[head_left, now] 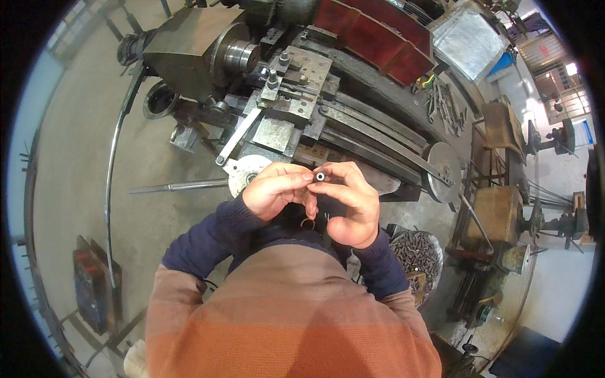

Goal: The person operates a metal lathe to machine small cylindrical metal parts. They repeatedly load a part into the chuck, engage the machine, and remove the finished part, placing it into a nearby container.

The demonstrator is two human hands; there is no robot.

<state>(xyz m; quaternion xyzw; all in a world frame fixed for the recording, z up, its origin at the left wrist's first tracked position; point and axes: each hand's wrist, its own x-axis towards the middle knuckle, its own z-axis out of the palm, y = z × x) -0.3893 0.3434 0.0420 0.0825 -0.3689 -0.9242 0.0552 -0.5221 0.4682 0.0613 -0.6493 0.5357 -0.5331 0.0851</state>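
In front of my chest, both hands come together around a small metal bushing [320, 177], a short round piece with a hole in its bright end face. My right hand [353, 205] pinches it between thumb and fingers. From the other side my left hand [277, 189] has its thumb and fingertips pressed against it; part of the piece is hidden by the fingers. Just beyond my hands stands a metal lathe, with its carriage [274, 134], tool post [271, 88] and round spindle nose [241, 57].
Red metal trays [372, 41] sit behind the lathe, with several wrenches [444, 107] to their right. A long lever [183, 186] juts left. By my right elbow stands a container heaped with small metal parts [416, 255]. More machines [498, 208] line the right wall.
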